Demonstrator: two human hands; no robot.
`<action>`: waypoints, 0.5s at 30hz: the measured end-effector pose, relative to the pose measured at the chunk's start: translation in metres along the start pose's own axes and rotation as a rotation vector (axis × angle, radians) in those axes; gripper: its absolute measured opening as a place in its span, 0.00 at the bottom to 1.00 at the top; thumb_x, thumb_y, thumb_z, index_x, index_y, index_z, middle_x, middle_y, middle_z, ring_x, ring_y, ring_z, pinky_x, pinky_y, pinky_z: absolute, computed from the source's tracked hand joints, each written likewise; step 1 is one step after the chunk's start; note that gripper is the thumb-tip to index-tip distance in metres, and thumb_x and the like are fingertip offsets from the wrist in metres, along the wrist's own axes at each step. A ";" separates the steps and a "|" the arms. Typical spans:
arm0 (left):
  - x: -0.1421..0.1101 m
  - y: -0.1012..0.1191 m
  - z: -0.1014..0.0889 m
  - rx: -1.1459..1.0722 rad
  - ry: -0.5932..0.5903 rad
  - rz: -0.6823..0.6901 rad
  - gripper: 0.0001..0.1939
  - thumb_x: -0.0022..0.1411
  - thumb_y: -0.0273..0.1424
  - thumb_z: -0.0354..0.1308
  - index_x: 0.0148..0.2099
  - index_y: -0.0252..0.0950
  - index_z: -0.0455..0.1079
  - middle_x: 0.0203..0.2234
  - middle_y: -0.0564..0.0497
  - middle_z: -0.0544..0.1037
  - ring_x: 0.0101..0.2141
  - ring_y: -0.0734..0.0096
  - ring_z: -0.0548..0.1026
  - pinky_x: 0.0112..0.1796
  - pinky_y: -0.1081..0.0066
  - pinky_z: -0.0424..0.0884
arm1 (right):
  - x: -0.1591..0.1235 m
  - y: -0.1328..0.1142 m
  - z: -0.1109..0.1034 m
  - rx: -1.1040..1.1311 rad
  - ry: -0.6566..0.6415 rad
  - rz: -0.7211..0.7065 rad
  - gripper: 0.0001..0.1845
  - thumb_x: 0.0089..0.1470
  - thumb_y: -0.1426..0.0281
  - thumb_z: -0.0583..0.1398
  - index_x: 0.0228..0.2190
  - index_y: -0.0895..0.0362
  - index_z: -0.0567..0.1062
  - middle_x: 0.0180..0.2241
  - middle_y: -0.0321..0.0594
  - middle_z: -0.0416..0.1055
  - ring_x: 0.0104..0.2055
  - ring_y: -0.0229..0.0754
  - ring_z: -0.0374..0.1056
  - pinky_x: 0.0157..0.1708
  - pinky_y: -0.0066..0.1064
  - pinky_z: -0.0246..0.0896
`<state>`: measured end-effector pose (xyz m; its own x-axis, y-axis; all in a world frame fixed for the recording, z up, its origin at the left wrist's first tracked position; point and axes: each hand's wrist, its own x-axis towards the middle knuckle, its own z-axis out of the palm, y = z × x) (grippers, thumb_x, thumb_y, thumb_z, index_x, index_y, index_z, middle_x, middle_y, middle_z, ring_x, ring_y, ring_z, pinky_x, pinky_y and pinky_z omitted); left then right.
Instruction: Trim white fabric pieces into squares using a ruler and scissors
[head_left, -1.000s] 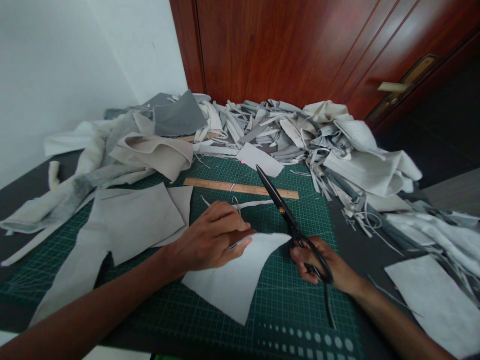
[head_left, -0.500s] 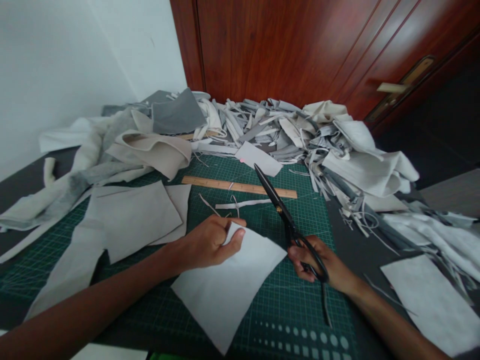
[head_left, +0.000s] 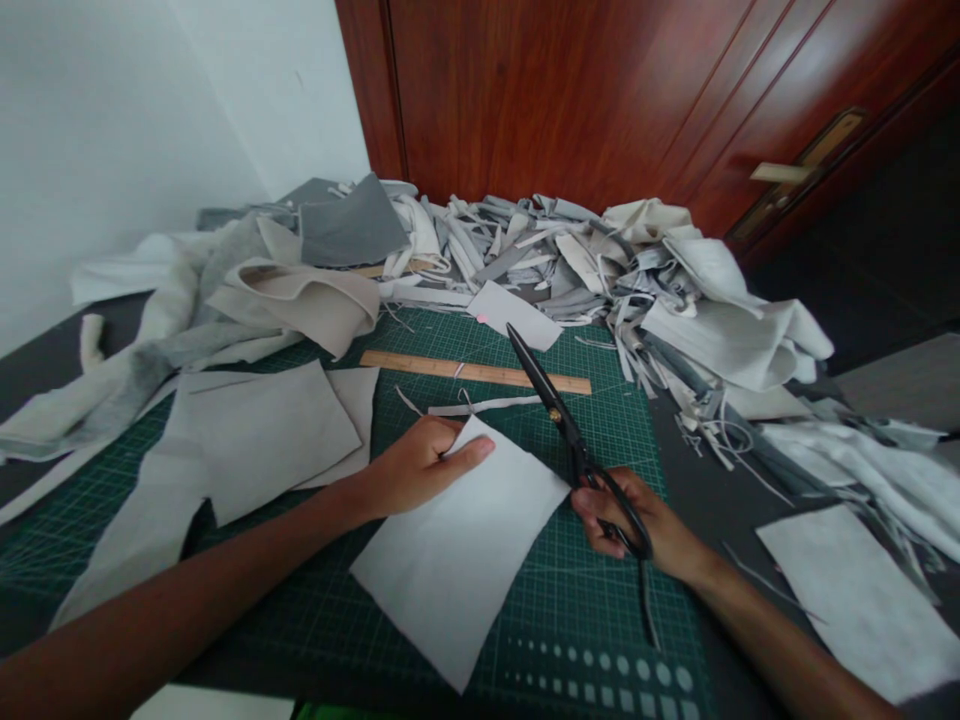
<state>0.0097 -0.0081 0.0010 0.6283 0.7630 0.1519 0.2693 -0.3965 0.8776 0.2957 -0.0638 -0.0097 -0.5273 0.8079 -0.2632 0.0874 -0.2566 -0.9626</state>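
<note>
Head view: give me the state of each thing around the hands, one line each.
Left hand: gripping the white fabric piece's edge
Right hand: holding the black scissors
Black scissors: blades appear closed, tips pointing away
White fabric piece: lying on the mat
Wooden ruler: lying flat, untouched
Green cutting mat: partly covered by fabric
Fabric scraps: heaped against the door
Door: shut

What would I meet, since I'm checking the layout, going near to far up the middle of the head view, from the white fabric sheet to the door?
white fabric sheet → pale fabric strip → wooden ruler → white offcut → heap of fabric scraps → reddish wooden door
</note>
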 end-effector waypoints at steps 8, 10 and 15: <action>0.001 0.001 -0.003 0.021 0.193 -0.252 0.24 0.72 0.46 0.46 0.28 0.36 0.65 0.20 0.56 0.68 0.23 0.72 0.67 0.24 0.73 0.63 | -0.010 -0.010 -0.007 -0.069 -0.036 -0.098 0.25 0.54 0.47 0.64 0.35 0.57 0.71 0.28 0.35 0.63 0.28 0.35 0.57 0.27 0.27 0.57; 0.001 0.002 -0.008 0.053 0.220 -0.252 0.22 0.72 0.45 0.46 0.32 0.36 0.68 0.23 0.54 0.72 0.25 0.70 0.70 0.25 0.73 0.65 | -0.014 -0.016 -0.012 -0.068 -0.032 -0.070 0.25 0.53 0.49 0.65 0.40 0.56 0.71 0.35 0.39 0.65 0.34 0.38 0.61 0.35 0.30 0.63; 0.002 0.004 -0.022 0.144 0.268 -0.158 0.21 0.72 0.43 0.45 0.29 0.37 0.64 0.23 0.54 0.71 0.25 0.70 0.70 0.27 0.72 0.67 | -0.022 -0.032 -0.044 -0.187 -0.030 0.096 0.23 0.50 0.51 0.65 0.40 0.54 0.71 0.40 0.43 0.68 0.40 0.45 0.67 0.41 0.37 0.69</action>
<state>-0.0041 0.0031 0.0148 0.3614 0.9202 0.1507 0.4604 -0.3167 0.8293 0.3414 -0.0504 0.0242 -0.5334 0.7676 -0.3554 0.2925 -0.2268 -0.9290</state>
